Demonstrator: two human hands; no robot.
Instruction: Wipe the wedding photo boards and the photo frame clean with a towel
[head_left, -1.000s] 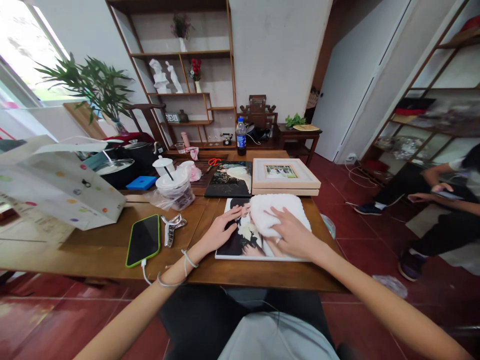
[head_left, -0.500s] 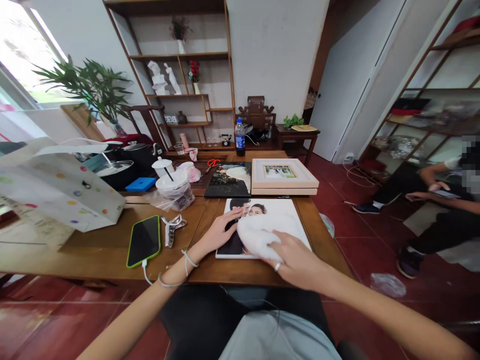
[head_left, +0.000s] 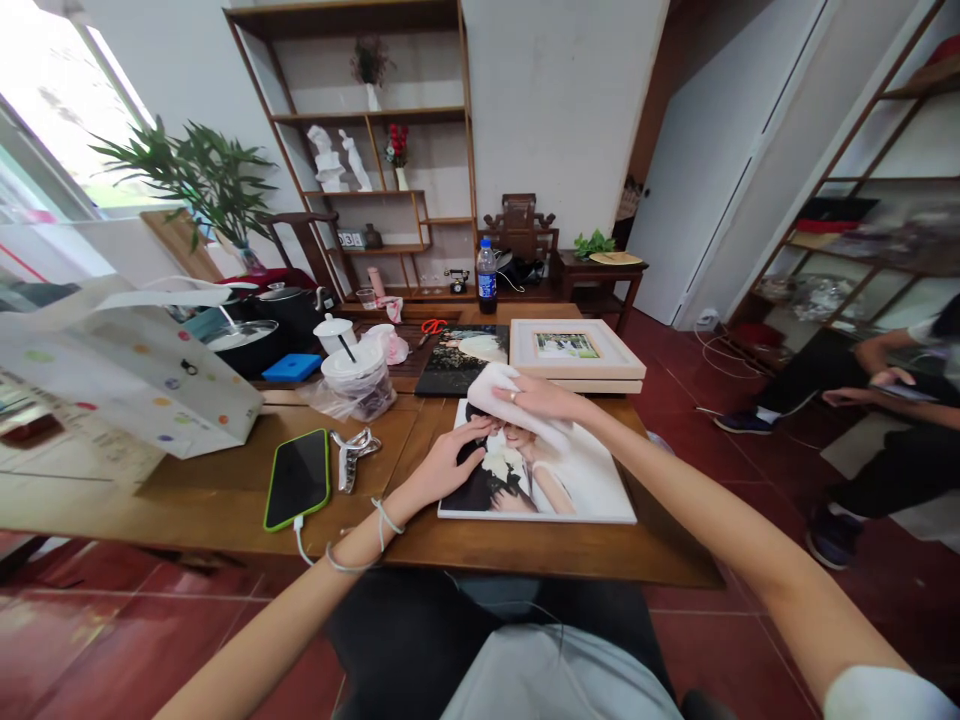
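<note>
A photo panel point(head_left: 592, 485) showing a couple lies flat on the wooden table in front of me. My left hand point(head_left: 451, 462) rests on its left part, fingers stretched out and pressing the surface. At the panel's far edge, my right hand point(head_left: 546, 398) holds a white cloth point(head_left: 491, 388) under its fingers and palm. The cloth covers part of the top of the picture and reaches toward a dark photo panel point(head_left: 442, 370) behind. Beside that one is a light wooden picture frame point(head_left: 630, 362) with a small photo in it.
To the left are a phone point(head_left: 298, 480) on a cable, a silver claw clip point(head_left: 354, 455), a bagged cup point(head_left: 360, 375), a blue box point(head_left: 291, 367) and a paper bag point(head_left: 180, 400). Red scissors point(head_left: 433, 326) and a bottle point(head_left: 487, 280) stand farther back. A person point(head_left: 892, 400) sits at right.
My right hand has moved the white cloth away from me, from the panel's middle to its far edge, uncovering the lower picture. My left hand stays on the panel's left side.
</note>
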